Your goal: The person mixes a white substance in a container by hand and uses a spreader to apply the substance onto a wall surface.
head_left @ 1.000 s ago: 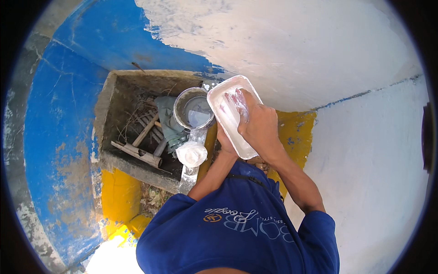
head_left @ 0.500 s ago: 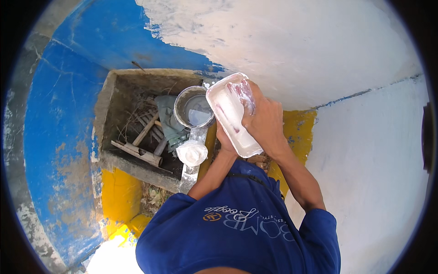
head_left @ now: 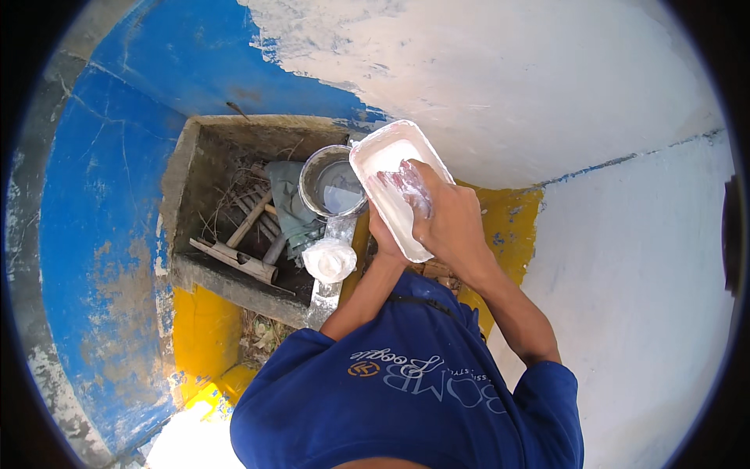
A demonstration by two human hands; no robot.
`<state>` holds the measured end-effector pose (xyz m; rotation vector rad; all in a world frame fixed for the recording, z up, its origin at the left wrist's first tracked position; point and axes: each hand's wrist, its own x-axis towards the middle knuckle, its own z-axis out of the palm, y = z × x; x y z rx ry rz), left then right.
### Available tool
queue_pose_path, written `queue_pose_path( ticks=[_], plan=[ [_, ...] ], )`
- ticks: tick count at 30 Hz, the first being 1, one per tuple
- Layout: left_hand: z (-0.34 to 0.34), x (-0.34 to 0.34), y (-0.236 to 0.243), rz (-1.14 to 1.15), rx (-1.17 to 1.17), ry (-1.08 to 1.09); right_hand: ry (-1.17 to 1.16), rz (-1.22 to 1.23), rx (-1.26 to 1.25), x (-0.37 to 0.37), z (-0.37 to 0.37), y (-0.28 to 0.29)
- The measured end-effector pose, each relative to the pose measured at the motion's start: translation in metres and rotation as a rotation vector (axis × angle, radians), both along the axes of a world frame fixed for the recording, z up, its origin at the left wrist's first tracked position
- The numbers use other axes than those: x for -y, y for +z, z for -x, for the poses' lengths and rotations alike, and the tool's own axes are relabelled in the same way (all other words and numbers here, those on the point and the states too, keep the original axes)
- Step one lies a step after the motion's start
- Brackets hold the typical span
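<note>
My left hand grips a white rectangular tray from its lower left side; most of its fingers are hidden behind and under the tray. White paste lies in the tray, thickest toward the far end. My right hand reaches into the tray from the right, with its fingers stretched out in the paste and smeared white. No tool shows in it. Left of the tray stands a round bucket with greyish water inside. Nearer to me, an open bag of white powder rests on a narrow ledge.
A concrete trough at the left holds bamboo pieces, dry twigs and a grey-green cloth. Behind it rises a blue wall, partly coated in white. A pale wall stands to the right, beside a yellow-painted part.
The tray has tipped to show more of its inside and shifted slightly left. My right hand's fingers have moved lower in the tray, uncovering paste at the far end.
</note>
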<state>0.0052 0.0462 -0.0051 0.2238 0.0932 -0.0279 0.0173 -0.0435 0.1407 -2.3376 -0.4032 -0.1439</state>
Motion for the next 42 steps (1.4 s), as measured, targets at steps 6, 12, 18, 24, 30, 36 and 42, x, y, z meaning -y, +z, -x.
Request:
queue_pose_path(
  ticks=[6,12,18,24,30,36,42],
  plan=[
    [0.000,-0.001,-0.003,0.010,0.006,-0.013,0.032,0.203,-0.133,-0.006,-0.016,0.006],
    [0.002,-0.004,0.000,-0.018,0.075,-0.011,0.059,0.146,-0.060,-0.005,-0.009,0.000],
    [0.005,-0.006,0.005,-0.014,0.129,-0.011,0.041,0.099,-0.055,-0.009,0.001,-0.001],
    [0.006,-0.004,0.008,0.031,0.121,-0.018,0.051,0.044,-0.105,-0.008,-0.001,0.007],
    [0.005,-0.001,0.012,0.080,0.147,-0.092,-0.035,-0.010,0.082,0.010,-0.018,0.012],
    [0.002,0.003,0.009,-0.003,-0.010,-0.004,-0.034,0.243,0.120,0.015,-0.005,-0.002],
    [0.004,0.007,-0.006,0.033,-0.093,-0.035,0.052,0.132,0.001,0.007,0.006,-0.008]
  ],
)
